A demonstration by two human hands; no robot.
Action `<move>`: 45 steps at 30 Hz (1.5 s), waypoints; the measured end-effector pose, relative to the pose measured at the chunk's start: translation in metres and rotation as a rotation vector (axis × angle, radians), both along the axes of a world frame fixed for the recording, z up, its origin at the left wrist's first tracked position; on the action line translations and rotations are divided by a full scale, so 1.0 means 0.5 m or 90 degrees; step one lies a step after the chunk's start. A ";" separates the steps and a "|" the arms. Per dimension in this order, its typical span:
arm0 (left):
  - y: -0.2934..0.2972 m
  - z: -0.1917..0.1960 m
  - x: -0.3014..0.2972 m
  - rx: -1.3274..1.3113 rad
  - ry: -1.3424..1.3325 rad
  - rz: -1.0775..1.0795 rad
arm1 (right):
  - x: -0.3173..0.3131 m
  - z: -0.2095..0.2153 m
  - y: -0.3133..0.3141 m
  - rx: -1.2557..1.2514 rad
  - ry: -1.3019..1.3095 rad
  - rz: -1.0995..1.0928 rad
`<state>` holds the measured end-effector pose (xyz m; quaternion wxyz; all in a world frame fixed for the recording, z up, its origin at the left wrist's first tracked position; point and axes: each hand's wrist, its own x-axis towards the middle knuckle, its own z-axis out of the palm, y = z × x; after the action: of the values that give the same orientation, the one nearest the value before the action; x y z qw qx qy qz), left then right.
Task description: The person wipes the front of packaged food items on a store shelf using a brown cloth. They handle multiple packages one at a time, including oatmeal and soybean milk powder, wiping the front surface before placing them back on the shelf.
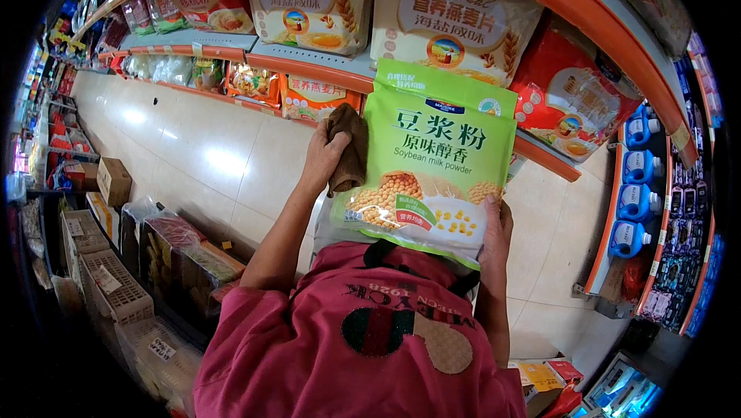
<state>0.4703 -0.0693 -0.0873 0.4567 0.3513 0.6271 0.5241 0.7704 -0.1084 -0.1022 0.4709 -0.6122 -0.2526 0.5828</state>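
Observation:
A large green and white bag of soybean milk powder [432, 159] is upright in front of my body, its printed face toward me. My right hand [495, 229] grips the bag at its lower right edge, thumb on the front and the other fingers behind. At the bag's left side, my left hand [324, 157] is closed on a crumpled brown cloth [349, 148]. The cloth lies against the bag's left edge; whether this hand also touches the bag I cannot tell.
Just beyond the bag is a shelf with an orange edge [309, 69], holding oatmeal bags [309, 9] and a red bag [571, 94]. Blue bottles [634, 200] line a rack at right. Plastic crates [116, 287] and a cardboard box [114, 180] stand at left on the tiled floor [193, 148].

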 end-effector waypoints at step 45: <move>0.002 -0.015 -0.006 -0.004 -0.033 -0.007 | -0.007 0.009 0.003 0.020 0.011 -0.016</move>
<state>0.4672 -0.0683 -0.0949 0.4768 0.3397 0.6146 0.5288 0.7667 -0.1071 -0.0975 0.4897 -0.6029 -0.2500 0.5781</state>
